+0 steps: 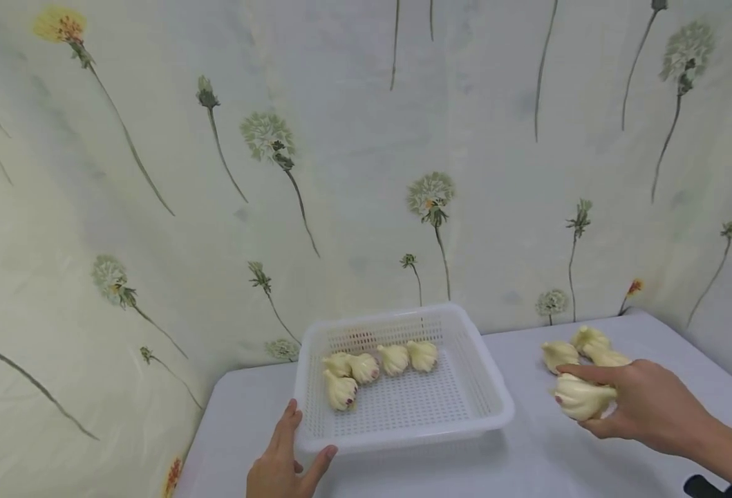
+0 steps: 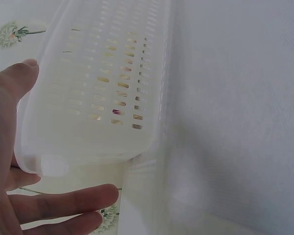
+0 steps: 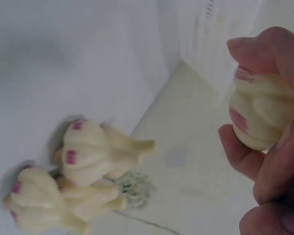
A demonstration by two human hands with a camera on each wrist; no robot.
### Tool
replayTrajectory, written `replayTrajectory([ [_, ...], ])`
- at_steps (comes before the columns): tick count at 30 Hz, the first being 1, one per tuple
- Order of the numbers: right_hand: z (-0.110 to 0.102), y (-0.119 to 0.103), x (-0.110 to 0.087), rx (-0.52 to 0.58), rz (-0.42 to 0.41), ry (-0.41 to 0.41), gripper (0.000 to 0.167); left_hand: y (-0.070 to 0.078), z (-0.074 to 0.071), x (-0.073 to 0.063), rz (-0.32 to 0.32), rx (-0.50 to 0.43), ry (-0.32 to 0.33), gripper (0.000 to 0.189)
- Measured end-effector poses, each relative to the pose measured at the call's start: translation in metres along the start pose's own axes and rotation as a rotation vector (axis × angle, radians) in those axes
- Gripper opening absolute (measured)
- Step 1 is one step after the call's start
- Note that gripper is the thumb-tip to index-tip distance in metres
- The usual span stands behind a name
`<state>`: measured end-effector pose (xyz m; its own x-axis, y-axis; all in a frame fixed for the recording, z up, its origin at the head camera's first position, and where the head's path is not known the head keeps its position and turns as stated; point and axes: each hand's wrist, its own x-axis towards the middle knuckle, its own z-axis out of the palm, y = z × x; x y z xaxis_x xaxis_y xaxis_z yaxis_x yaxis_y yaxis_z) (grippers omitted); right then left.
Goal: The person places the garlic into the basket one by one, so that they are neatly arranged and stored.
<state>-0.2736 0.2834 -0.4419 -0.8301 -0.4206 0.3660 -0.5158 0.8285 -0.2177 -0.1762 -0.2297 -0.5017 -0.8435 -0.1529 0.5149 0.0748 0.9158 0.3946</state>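
Note:
My right hand (image 1: 658, 408) grips a pale garlic bulb (image 1: 580, 397) above the right part of the table; in the right wrist view that bulb (image 3: 262, 110) has pink marks and sits between thumb and fingers. Just beyond this hand, three more garlic bulbs (image 1: 589, 339) lie close together on the table. My left hand (image 1: 285, 456) holds the near left corner of a white plastic basket (image 1: 403, 434), thumb on the front and fingers along the left side. Several garlic bulbs (image 1: 393, 360) lie inside the basket, toward its left and back.
A pale cloth covers the table (image 1: 250, 394). Behind it hangs a curtain (image 1: 353, 207) printed with dandelions, close to the basket's back rim. Slotted walls (image 2: 88, 73) of the basket show in the left wrist view.

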Motion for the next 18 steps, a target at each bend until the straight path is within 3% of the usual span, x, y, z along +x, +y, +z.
replayTrajectory([
  [3, 0.004, -0.015, 0.012, 0.025, -0.108, 0.126, 0.073, -0.001, 0.001, 0.000, 0.019, -0.002, 0.002, 0.076],
  [8, 0.010, -0.035, 0.042, 0.030, -0.221, 0.212, 0.070, -0.007, 0.002, -0.001, 0.032, -0.011, 0.015, 0.077],
  [11, 0.013, -0.044, 0.057, 0.050, -0.234, 0.206, 0.071, -0.008, 0.003, -0.001, 0.031, -0.012, 0.002, 0.078],
  [18, 0.017, -0.064, 0.086, 0.114, -0.156, 0.042, 0.073, -0.008, 0.001, 0.001, 0.045, -0.010, -0.008, 0.080],
])
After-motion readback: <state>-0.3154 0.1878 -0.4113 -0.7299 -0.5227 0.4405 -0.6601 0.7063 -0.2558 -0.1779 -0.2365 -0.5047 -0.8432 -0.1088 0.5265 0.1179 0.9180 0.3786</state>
